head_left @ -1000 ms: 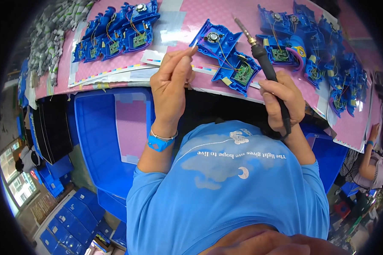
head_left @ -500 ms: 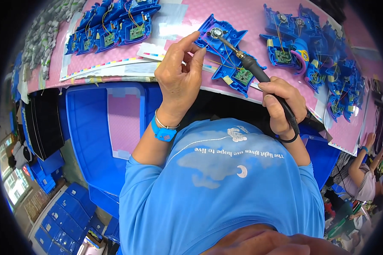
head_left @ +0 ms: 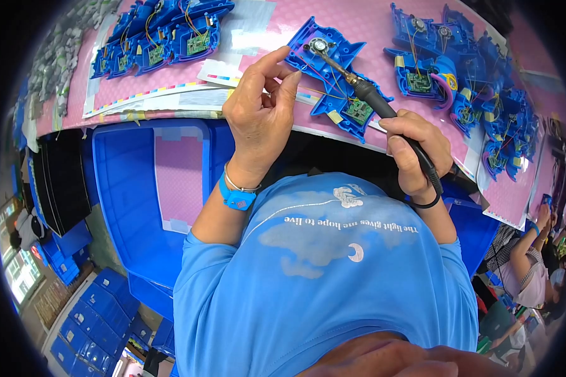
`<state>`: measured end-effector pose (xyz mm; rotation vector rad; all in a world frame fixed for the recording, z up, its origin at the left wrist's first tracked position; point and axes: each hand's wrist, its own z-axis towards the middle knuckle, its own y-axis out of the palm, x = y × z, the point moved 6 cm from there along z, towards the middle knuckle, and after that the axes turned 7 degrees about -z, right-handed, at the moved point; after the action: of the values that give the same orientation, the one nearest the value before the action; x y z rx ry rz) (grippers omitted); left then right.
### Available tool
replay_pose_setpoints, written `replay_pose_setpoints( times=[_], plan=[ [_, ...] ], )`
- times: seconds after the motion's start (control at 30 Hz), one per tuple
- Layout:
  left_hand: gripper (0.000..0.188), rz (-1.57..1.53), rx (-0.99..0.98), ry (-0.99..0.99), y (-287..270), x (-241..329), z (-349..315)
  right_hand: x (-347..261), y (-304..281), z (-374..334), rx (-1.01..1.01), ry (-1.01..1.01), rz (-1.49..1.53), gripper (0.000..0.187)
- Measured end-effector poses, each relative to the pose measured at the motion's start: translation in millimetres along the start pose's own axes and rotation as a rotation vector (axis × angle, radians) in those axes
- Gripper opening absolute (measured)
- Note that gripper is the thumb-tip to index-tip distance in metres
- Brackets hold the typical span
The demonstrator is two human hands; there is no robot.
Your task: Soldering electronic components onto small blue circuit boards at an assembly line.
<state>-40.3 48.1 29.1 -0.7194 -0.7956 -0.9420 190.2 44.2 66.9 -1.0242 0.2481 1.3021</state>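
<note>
On the pink table lies an open blue plastic housing [head_left: 334, 48]. It carries a small round speaker [head_left: 319, 46], thin red and yellow wires and a green circuit board [head_left: 358, 112]. My right hand [head_left: 418, 151] is closed around the black handle of a soldering iron [head_left: 372, 98]. The iron's metal tip reaches to the lower edge of the speaker. My left hand [head_left: 261, 110] is at the housing's left corner, index fingertip against its edge. Its thumb and index finger are apart, and the other fingers curl inward; nothing visible sits between them.
More blue housings with boards [head_left: 197, 43] stand in rows at the left. Others [head_left: 419, 81] are heaped at the right, some with purple wires. A large blue bin [head_left: 126, 207] sits below the table edge. Grey bundles [head_left: 53, 63] lie far left; another person's arm [head_left: 525, 248] shows at far right.
Both hands, the iron and the housing keep nearly the same places. The view has shifted slightly. At far right, the other person's hands have come closer together.
</note>
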Motion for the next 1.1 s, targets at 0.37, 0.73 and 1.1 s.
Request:
replay_pose_setpoints(
  times=[0.37,0.73,1.1],
  plan=[
    [0.033,-0.006,0.0,-0.04,1,-6,2,1,2,3,-0.024,0.017,0.037,0.023],
    [0.039,0.041,-0.006,-0.035,-11,-6,-2,8,-9,-1,0.04,0.068,0.113,0.023],
    [0.039,0.03,0.003,-0.04,-12,-9,-4,13,5,9,-0.032,0.164,0.127,0.026]
  ],
)
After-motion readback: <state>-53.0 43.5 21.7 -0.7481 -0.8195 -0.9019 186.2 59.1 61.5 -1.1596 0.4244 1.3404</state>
